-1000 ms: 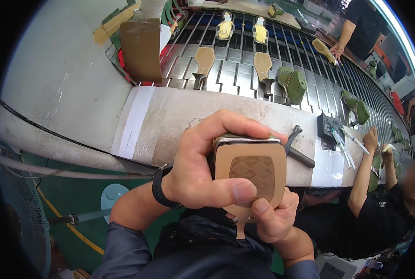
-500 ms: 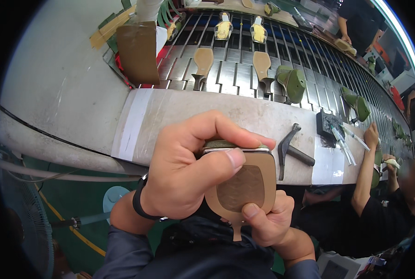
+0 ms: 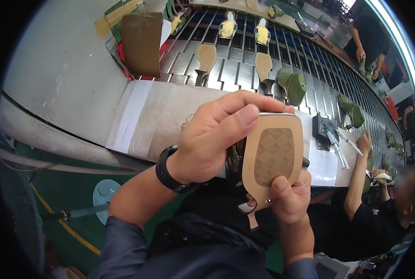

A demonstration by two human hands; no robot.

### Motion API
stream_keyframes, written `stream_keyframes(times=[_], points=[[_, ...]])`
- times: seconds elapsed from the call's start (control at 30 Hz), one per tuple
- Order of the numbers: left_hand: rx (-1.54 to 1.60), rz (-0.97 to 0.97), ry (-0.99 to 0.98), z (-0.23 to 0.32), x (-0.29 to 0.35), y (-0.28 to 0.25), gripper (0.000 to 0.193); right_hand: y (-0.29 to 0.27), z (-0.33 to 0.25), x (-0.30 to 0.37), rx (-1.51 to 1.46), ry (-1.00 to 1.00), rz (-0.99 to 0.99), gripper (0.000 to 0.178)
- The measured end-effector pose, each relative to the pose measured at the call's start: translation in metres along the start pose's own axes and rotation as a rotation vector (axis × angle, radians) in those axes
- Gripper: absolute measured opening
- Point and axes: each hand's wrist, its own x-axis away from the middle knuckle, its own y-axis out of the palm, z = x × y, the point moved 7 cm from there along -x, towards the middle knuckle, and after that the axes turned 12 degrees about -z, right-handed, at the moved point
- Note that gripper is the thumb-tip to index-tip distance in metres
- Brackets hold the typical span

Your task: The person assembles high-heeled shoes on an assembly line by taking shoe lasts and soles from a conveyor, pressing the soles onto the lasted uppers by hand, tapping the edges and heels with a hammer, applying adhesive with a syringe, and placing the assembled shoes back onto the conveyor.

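A shoe with a tan sole point(image 3: 281, 122) is tilted up before me, its textured brown diamond-pattern panel facing me. My left hand point(image 3: 212, 135) closes over its toe end, thumb on the sole's edge and fingers over the top. My right hand point(image 3: 291, 195) grips the narrower waist of the sole, thumb pressed near the panel's lower edge. Its underside is turned away; a bit of dark shiny material shows beside the left palm. Just past its right edge, a dark handle end point(image 3: 305, 162) sticks out on the bench.
The pale bench point(image 3: 170, 100) borders a slatted metal conveyor point(image 3: 179, 63) carrying tan soles point(image 3: 264, 66) and green shoes point(image 3: 292, 86). A black block point(image 3: 321, 128) and syringes point(image 3: 338, 149) lie to the right, near a co-worker's arm point(image 3: 361, 179). A brown board point(image 3: 141, 44) stands at the left.
Both hands have carried the shoe right and upward, and its sole has turned more fully toward me. The hammer on the bench is now mostly hidden behind it.
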Motion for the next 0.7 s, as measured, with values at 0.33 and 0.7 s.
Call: stream_keyframes(times=[0.33, 0.7], points=[[0.103, 0.018, 0.04, -0.022, -0.038, -0.026, 0.055, -0.048, -0.008, -0.032, -0.003, 0.005, 0.042, 0.042], [-0.097, -0.139, 0.076, -0.021, -0.033, -0.023, 0.075, -0.054, -0.013, -0.031, 0.041, -0.008, 0.085, 0.052]])
